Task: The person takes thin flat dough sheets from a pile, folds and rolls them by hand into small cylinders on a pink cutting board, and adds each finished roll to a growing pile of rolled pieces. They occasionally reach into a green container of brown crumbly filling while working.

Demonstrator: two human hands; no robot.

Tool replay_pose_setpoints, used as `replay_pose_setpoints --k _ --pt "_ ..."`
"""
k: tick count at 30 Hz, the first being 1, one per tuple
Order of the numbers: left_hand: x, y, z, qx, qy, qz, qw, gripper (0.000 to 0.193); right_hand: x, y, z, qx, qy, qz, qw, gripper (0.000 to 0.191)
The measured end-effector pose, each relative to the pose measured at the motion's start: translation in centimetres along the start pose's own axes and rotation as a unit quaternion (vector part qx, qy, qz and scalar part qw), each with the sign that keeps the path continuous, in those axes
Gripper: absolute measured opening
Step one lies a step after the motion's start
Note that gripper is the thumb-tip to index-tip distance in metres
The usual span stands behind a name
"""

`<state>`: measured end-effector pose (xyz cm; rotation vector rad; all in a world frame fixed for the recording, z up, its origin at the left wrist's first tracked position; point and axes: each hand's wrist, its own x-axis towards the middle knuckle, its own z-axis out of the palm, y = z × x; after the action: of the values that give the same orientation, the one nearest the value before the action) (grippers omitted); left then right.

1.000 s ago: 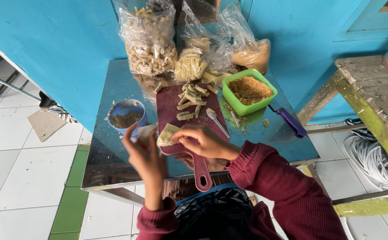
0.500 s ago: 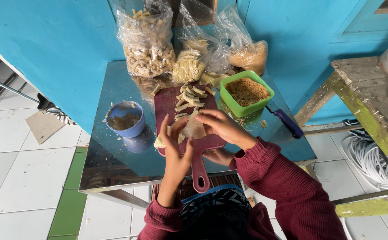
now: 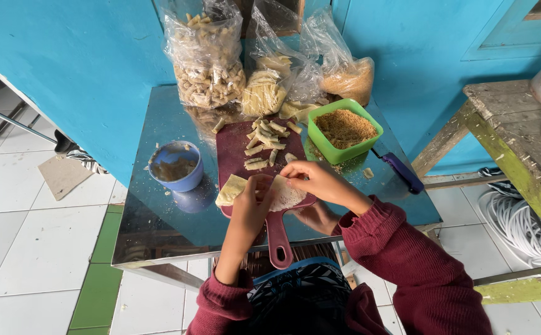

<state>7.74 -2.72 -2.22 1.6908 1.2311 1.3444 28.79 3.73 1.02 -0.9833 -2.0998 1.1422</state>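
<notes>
**Wrapper sheet held over a cutting board on a steel table**

Turquoise walls back a small table (image 3: 159,229) with a shiny, mirror-like metal top, standing on white and green floor tiles.

Item in hand: a thin, pale wrapper sheet (image 3: 283,193), soft and floury, lying across the near end of a dark red cutting board (image 3: 236,146) with a long handle pointing toward the person. A second pale yellow sheet (image 3: 230,190) lies just beside it to the left, overhanging the board's edge.

Left hand (image 3: 252,205): reaches up from below, forearm nearly vertical, fingers curled onto the sheet's left part, pinching it. Right hand (image 3: 314,180): comes in from the right, wrist bent, fingertips closed on the sheet's upper right edge. Both sleeves are maroon knit.

Also on the board: a loose heap of short, beige rolled pieces (image 3: 264,139), at the far end, apart from the hands.

Around it:
- blue round cup (image 3: 177,166) with brownish contents, left of the board;
- green square tub (image 3: 343,130) of coarse brown crumbs, right of the board;
- three clear, crinkled plastic bags (image 3: 208,59) along the wall, holding rolled pieces and crumbs;
- blue-handled tool (image 3: 401,174) near the table's right edge.
</notes>
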Motion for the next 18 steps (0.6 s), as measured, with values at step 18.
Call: replay_pose_setpoints --k 18 --pt "-2.0 3.7 0.7 0.388 0.156 0.042 0.907 0.016 -1.1 -1.5 3.2 -0.386 0.204 -0.175 0.882 0.032"
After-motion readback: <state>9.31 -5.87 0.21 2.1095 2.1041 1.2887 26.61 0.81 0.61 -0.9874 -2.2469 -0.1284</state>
